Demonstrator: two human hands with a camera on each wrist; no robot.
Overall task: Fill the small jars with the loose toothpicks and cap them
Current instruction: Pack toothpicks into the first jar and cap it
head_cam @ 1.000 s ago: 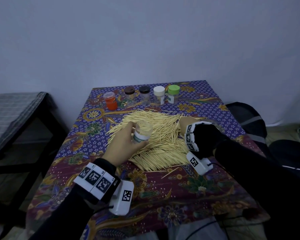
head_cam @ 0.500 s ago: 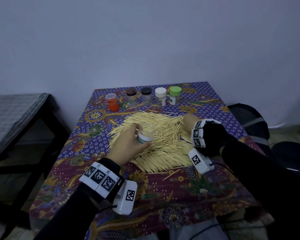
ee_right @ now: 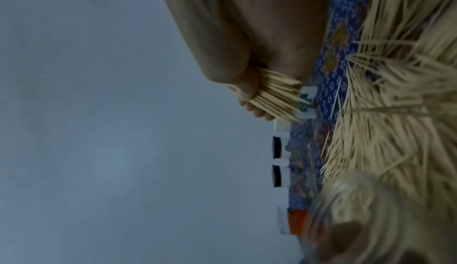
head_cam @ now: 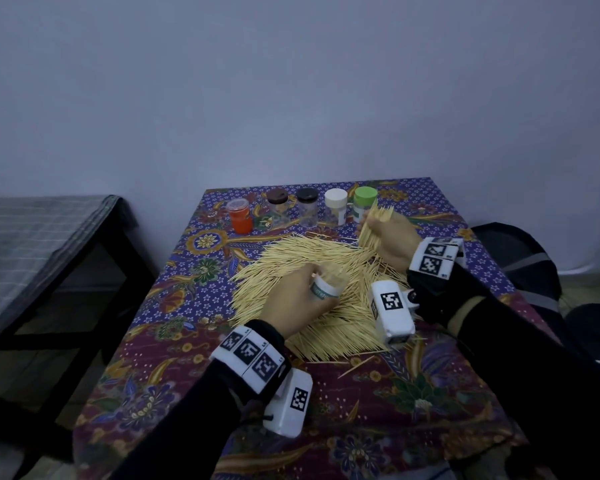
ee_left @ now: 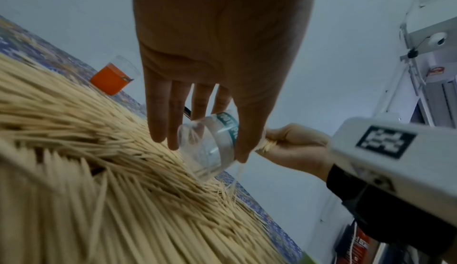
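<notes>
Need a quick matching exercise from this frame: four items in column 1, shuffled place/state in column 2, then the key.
Column 1:
1. open jar
2. toothpick bundle
3. green-capped jar
4. orange jar

Column 2:
A. left end of the back row
B. gripped by the right hand
C. held by the left hand over the pile
D. right end of the back row

Pairs: 1-C, 2-B, 3-D, 4-A

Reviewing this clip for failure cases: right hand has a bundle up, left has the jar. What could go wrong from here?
1. The jar in the left hand already looks nearly full, so the bundle may not fit and could spill.
2. The right hand grips a splayed bundle; loose picks could drop back on the pile.
3. It is raised close to the green-capped jar and might knock it.
</notes>
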